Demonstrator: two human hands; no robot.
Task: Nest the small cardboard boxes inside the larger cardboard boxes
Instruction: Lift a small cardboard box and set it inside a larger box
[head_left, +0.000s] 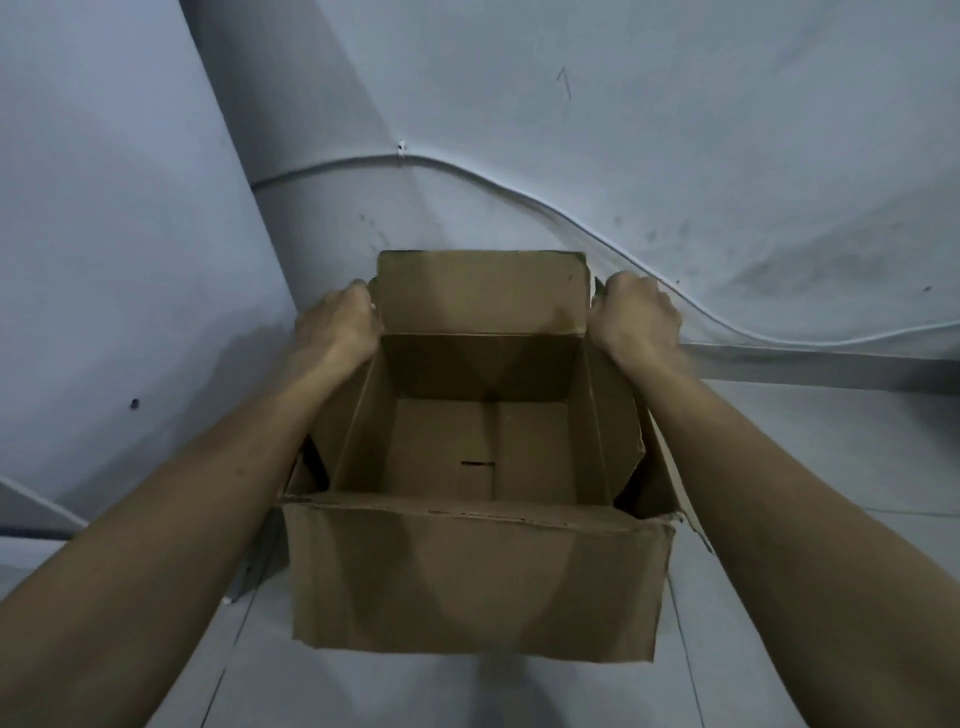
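Cardboard box, open and empty, gripped by left hand and right hand.

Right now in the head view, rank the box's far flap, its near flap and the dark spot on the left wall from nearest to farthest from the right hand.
From the right hand:
1. Far flap, upright, right beside the hand.
2. Near flap, folded out toward the camera.
3. Dark spot, far left on the wall.

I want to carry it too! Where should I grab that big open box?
Probably hold the cardboard box by its two side walls near the far corners, one hand from each side, as the left hand and right hand do. The floppy open flaps would bend.
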